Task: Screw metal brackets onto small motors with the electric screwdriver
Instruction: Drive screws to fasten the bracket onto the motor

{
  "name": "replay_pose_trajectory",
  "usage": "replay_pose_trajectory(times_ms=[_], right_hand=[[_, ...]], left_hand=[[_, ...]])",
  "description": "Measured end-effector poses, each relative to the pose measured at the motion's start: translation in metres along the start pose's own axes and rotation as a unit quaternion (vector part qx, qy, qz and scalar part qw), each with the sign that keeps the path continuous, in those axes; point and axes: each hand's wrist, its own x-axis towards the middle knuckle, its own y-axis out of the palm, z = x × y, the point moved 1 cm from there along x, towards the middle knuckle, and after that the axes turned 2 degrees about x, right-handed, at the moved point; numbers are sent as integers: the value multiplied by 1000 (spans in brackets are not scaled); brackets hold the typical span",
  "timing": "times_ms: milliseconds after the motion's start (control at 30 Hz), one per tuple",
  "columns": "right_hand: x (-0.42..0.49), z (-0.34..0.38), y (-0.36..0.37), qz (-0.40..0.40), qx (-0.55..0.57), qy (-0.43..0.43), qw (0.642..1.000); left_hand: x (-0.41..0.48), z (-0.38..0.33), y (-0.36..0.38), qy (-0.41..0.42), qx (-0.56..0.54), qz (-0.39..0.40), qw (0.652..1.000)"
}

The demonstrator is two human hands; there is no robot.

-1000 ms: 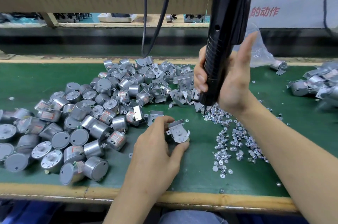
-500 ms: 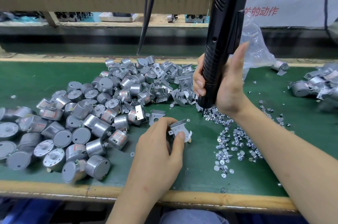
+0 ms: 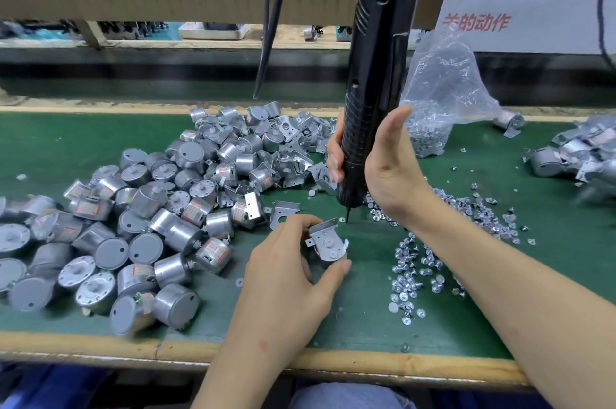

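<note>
My left hand (image 3: 293,272) grips a small silver motor with a metal bracket (image 3: 328,242) laid on its face, near the front middle of the green mat. My right hand (image 3: 376,168) holds the black electric screwdriver (image 3: 370,98) upright, fingers wrapped round its lower body. The bit tip hangs just above and right of the bracket, not touching it. A spare bracket (image 3: 283,211) lies flat just behind my left hand. Loose screws (image 3: 420,272) are scattered on the mat under my right forearm.
A large heap of silver motors (image 3: 133,225) and brackets (image 3: 300,148) fills the left and centre. A clear bag of screws (image 3: 440,101) stands behind the screwdriver. Assembled motors (image 3: 573,158) lie at the far right. The wooden table edge (image 3: 133,345) runs along the front. Cables hang overhead.
The screwdriver has come down and leftward, its tip now close to the bracket. My left hand has turned the motor slightly, so the bracket's face shows more.
</note>
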Motion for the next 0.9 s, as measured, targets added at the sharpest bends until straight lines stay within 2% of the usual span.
replay_pose_trajectory(times_ms=[900], right_hand=[[2, 4, -5, 5, 14, 5, 1000]], left_hand=[[0, 2, 0, -7, 5, 13, 1000]])
